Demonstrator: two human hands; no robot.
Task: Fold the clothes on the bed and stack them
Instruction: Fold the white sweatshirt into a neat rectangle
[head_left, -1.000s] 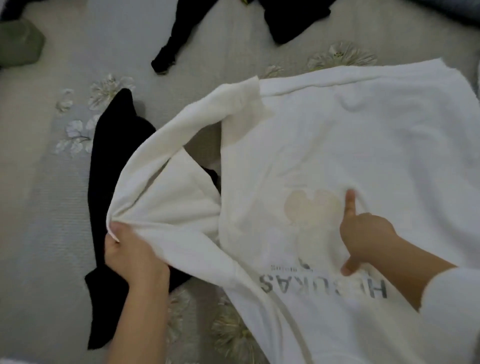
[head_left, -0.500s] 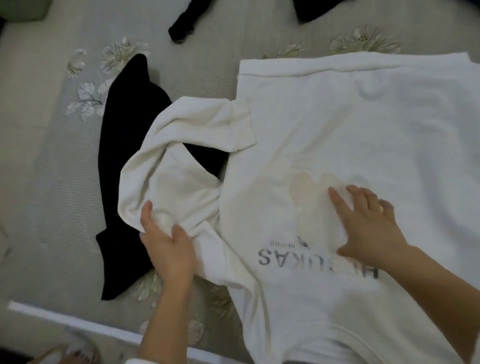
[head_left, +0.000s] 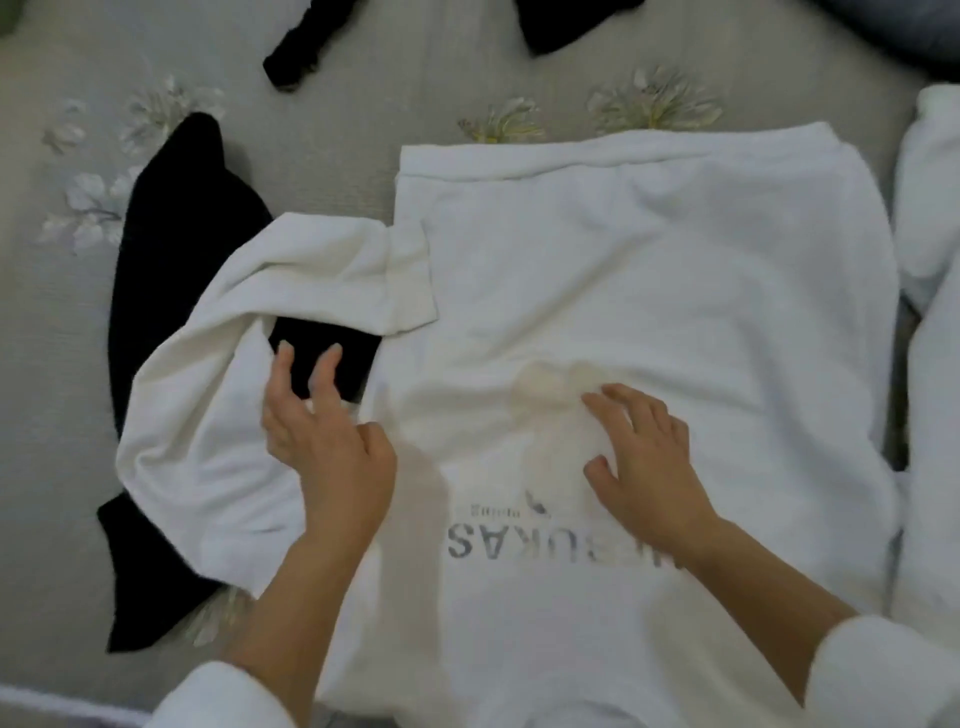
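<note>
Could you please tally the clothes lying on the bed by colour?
White: 2, the white printed sweatshirt and a white bundle at the right edge.
Black: 3, a black garment under its sleeve, a black sleeve and a black piece at the top edge, perhaps joined out of view.
Total: 5.

A single head-worn camera looks steeply down from close above the bed (head_left: 363, 93). The white shirt (head_left: 649, 270) fills the middle, with bare bed showing beyond and left of it.

black garment (head_left: 171, 249) crowding left, bare bedspread (head_left: 332, 135) open beyond shirt (head_left: 649, 291)
</note>
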